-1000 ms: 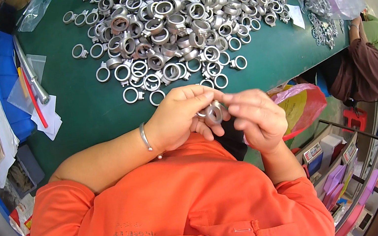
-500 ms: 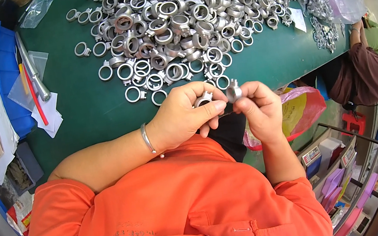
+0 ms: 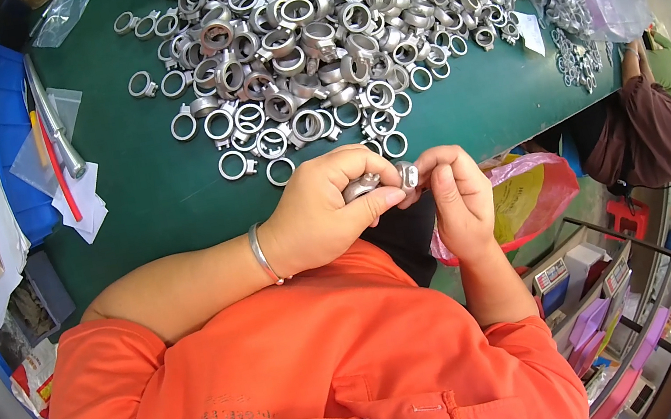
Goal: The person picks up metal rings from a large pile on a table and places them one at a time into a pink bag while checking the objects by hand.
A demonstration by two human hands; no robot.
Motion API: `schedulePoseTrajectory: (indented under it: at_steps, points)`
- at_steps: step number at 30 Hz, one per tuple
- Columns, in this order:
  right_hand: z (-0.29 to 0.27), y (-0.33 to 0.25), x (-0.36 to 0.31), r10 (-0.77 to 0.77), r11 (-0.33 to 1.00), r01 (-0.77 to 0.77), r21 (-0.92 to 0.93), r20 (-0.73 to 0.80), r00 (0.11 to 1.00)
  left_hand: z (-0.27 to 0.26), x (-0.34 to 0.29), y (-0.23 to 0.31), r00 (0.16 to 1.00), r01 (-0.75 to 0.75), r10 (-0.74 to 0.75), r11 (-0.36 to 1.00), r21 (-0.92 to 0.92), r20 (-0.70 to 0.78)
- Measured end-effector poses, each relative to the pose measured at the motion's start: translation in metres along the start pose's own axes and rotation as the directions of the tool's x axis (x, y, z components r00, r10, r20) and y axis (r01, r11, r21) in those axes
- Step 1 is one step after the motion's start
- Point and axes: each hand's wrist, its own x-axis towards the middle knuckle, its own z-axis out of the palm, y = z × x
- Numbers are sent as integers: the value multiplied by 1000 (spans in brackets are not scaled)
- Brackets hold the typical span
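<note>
My left hand (image 3: 325, 209) is closed round a grey metal ring clamp (image 3: 361, 187), which its fingers partly hide. A second metal ring clamp (image 3: 408, 174) is pinched by my right hand (image 3: 460, 199), its small lug facing up. The two hands meet close together in front of my chest, at the near edge of the green table (image 3: 160, 168). Just beyond them spreads a large pile of similar metal rings (image 3: 302, 64), some with small lugs on the side.
Left on the table, a blue bin (image 3: 17, 138) holds papers, beside a metal rod (image 3: 55, 123) and a red stick (image 3: 60, 171). A pink and yellow plastic bag (image 3: 529, 199) hangs open right of my hand. Another person (image 3: 648, 113) sits at the far right.
My right hand has turned its ring clamp, so the lug side now shows instead of the opening. The left hand's ring has tilted too, and the hands are slightly closer.
</note>
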Motion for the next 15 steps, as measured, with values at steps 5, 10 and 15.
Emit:
schedulePoseTrajectory:
  at_steps: [5,10,15]
  points:
    - [-3,3,1,20,996,-22,81,21,1000,0,3,-3,960,-279,276,932,233,49]
    - [-3,6,6,-122,955,105,277,45,991,-1,1,0,992,121,-122,990,-73,-12]
    - [-3,10,2,-304,950,303,70,-9,953,-2,4,0,950,311,-286,853,-419,123]
